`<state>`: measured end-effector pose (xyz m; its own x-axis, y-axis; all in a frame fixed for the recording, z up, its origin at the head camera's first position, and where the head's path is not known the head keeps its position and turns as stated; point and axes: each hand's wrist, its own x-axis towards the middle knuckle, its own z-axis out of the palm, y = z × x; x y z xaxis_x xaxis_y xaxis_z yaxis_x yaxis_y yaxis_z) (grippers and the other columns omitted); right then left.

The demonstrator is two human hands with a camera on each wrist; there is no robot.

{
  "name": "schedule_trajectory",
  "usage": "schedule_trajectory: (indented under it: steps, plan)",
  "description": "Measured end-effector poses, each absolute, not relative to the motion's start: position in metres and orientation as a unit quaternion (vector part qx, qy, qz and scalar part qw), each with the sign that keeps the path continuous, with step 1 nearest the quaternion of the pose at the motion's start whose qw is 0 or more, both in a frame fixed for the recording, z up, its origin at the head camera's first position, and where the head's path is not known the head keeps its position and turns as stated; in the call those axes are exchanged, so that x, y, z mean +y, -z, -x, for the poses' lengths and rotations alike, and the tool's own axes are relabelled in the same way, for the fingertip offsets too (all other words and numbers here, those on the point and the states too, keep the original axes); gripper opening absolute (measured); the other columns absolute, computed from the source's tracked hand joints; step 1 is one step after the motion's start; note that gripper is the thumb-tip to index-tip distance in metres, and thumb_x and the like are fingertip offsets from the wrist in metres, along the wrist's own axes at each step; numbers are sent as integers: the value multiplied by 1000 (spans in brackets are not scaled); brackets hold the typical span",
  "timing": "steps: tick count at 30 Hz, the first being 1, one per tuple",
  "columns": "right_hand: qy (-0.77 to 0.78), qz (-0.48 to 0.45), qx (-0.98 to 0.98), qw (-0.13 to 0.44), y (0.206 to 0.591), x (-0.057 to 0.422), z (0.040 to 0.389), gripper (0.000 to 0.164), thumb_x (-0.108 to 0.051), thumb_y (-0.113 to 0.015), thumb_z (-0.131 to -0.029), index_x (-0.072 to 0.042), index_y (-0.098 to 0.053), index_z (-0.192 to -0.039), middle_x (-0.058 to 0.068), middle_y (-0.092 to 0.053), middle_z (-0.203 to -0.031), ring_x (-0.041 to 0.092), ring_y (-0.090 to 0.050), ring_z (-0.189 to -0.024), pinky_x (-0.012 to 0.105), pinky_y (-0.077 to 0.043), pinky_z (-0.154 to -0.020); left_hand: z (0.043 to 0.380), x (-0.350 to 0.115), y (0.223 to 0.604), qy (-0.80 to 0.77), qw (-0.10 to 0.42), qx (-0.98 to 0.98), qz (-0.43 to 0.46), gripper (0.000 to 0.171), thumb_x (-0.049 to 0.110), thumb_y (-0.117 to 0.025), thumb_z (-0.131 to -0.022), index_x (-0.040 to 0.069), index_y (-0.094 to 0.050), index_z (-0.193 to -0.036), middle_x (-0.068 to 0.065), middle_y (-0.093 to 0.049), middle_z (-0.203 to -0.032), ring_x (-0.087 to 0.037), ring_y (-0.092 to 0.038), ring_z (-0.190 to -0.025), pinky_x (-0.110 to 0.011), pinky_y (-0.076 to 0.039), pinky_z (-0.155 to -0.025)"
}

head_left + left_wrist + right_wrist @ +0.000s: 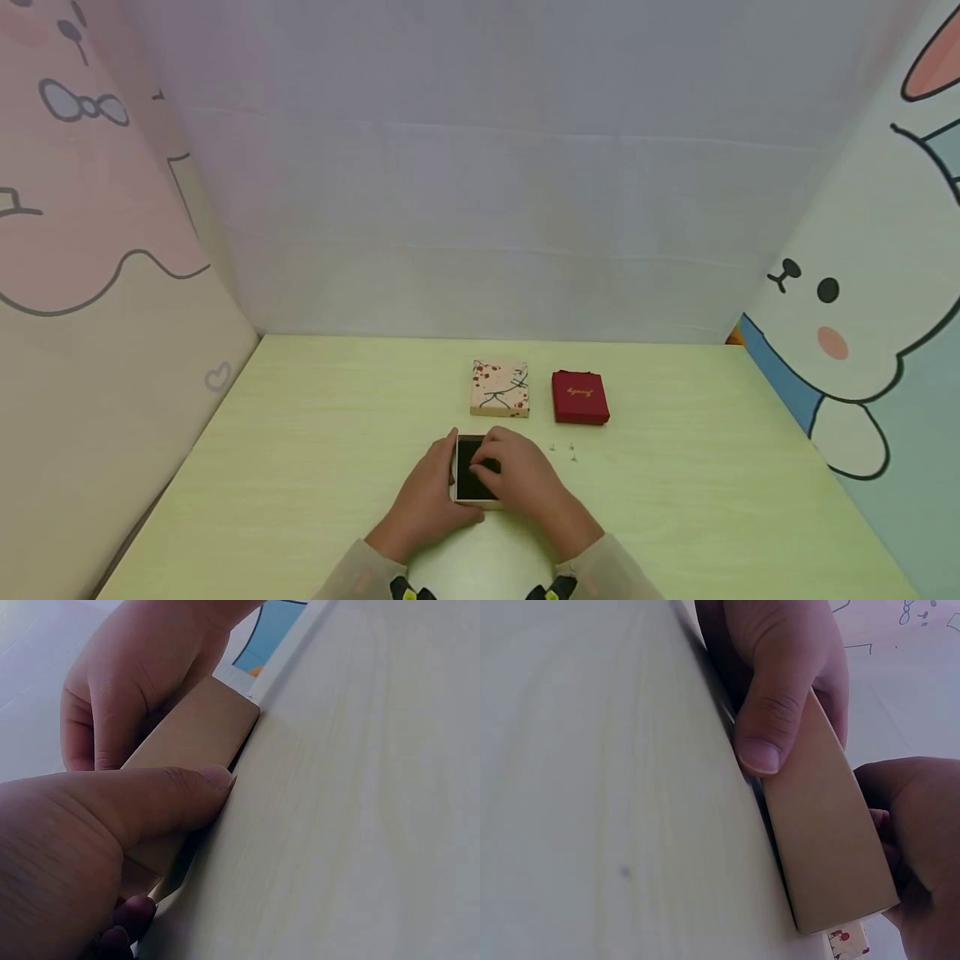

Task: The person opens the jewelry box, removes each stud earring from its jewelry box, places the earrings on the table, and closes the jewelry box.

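A small open cardboard box (191, 727) with brown sides and a black inside (468, 483) stands on the table in front of me. My left hand (427, 496) grips it from the left, its thumb along the near side and its fingers at the far left. Over the black inside bends my right hand (519, 472), thumb and index finger close together; anything between their tips is too small or hidden to make out. Three tiny metallic pieces (573, 457) lie on the table to the right of that hand.
Behind the box lies a cream lid with a red blossom pattern (499, 388). Right of the lid is a red box (581, 397) with gold lettering. The pale wooden table (315, 417) ends at a white cloth (480, 208), with cartoon-printed panels at both sides.
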<state>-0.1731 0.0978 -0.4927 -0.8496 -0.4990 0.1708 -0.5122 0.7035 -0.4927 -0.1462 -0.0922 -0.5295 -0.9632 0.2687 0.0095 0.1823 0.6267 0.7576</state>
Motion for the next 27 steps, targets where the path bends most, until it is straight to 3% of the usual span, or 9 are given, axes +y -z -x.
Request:
schedule_trajectory:
  steps: [10,19,27]
  plan:
    - [-280,-257,-925,23,490,113,170,7,-24,-78,-94,-17,-80,-95,-11,-60,-96,8,-58,-88,35,-54,-85,145,-90,527,-405,50,905,-120,124,35,-95,-69,2,-21,-163,-11,-46,-149,-18,-53,-114,-43,-49,-97]
    - [-283,-223,-932,36,485,134,167,10,-27,-78,-94,-17,-78,-93,-12,-56,-93,7,-54,-81,29,-52,-75,144,-89,527,-399,41,908,-122,124,34,-95,-67,0,-23,-161,-9,-49,-144,-16,-54,-106,-41,-51,-92]
    - [-289,-178,-938,62,487,154,165,6,-18,-81,-90,-21,-77,-88,-13,-56,-88,9,-53,-77,28,-49,-70,144,-89,526,-400,38,908,-117,124,36,-96,-66,0,-24,-161,-8,-50,-142,-16,-56,-104,-41,-51,-92]
